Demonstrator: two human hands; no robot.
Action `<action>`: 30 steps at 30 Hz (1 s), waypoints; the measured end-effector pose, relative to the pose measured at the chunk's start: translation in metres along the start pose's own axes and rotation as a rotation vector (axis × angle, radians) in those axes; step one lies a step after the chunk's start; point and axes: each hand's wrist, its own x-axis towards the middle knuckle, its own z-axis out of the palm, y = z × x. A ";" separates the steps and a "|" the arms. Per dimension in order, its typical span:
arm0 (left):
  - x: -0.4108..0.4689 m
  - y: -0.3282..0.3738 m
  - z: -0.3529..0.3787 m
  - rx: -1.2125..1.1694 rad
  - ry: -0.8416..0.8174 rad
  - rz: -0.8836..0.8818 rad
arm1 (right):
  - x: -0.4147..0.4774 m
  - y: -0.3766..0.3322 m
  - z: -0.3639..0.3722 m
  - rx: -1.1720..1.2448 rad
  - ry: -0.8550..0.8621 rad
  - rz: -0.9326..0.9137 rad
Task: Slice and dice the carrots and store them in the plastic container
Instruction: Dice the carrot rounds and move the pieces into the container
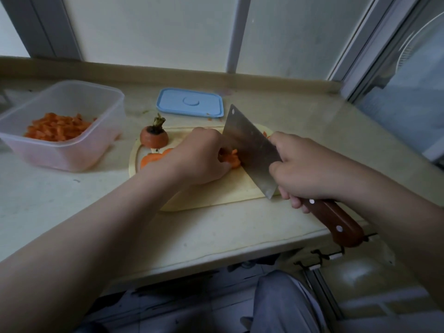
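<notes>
The carrot [232, 158] lies mid-board [216, 199], held down under the curled fingers of the left hand [201, 157]. The cleaver [249, 150] stands with its blade against the carrot's cut end. At 4 o'clock from the carrot, the right hand [310, 169] grips the cleaver where blade meets handle. Slices [153, 157] lie at 9 o'clock and the stalk end [153, 138] at 10 o'clock, on the board's edge. On the desk [72, 203], the lid [189, 102] lies at 12 o'clock. The container [79, 152], farther out at 10 o'clock, holds dice [56, 128].
</notes>
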 end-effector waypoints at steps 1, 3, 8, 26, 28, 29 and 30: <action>0.000 0.000 0.000 0.001 0.002 0.007 | -0.001 0.000 -0.001 -0.004 0.002 0.000; 0.000 0.000 0.001 0.021 -0.010 0.014 | -0.003 0.000 -0.003 -0.007 0.015 -0.001; 0.001 -0.001 0.000 0.029 -0.082 0.018 | -0.003 0.002 -0.007 0.003 0.046 -0.005; -0.001 -0.006 0.000 -0.009 -0.025 0.064 | -0.010 0.000 -0.010 -0.013 0.071 -0.023; -0.003 -0.010 0.000 -0.017 -0.015 0.112 | -0.013 -0.001 -0.010 0.002 0.067 -0.020; -0.004 -0.011 0.000 -0.024 -0.009 0.135 | -0.014 -0.001 -0.010 0.006 0.067 -0.019; -0.004 -0.012 0.001 -0.031 -0.004 0.156 | -0.014 -0.002 -0.010 0.010 0.068 -0.019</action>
